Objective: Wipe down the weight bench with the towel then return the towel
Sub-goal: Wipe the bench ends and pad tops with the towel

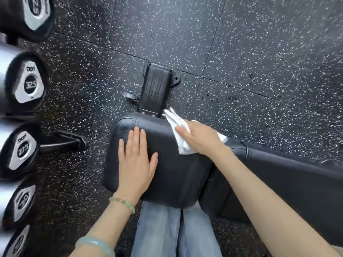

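Right hand (201, 139), fingers straight and together, presses towel (178, 125) on seat pad (172, 164); left hand (136, 164), fingers spread flat, braces; wipe overlapping, firm strokes.

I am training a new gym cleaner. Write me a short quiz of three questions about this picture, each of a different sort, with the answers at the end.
1. True or false: the left hand lies flat on the seat pad and holds nothing.
2. Where is the white towel? A) under the right hand, at the pad's far edge; B) on the floor; C) on the person's jeans.
3. Fill in: the dumbbells stand on the person's ____ side.
Key: 1 true; 2 A; 3 left.
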`<move>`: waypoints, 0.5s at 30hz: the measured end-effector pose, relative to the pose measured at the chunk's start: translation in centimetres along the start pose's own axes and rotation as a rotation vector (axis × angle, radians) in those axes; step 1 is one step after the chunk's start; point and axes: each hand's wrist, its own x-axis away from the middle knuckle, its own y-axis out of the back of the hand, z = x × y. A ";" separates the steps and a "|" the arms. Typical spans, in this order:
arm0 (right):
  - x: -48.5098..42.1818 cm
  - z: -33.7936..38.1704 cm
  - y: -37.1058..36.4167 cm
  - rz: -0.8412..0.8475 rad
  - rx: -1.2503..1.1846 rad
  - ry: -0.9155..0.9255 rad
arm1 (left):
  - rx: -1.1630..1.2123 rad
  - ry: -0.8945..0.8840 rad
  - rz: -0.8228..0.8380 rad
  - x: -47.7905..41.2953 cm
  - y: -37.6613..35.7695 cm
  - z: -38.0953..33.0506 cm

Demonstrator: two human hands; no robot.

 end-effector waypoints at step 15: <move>-10.8 14.0 -2.7 0.161 0.119 0.304 | 0.090 0.094 0.029 3.6 -1.3 2.0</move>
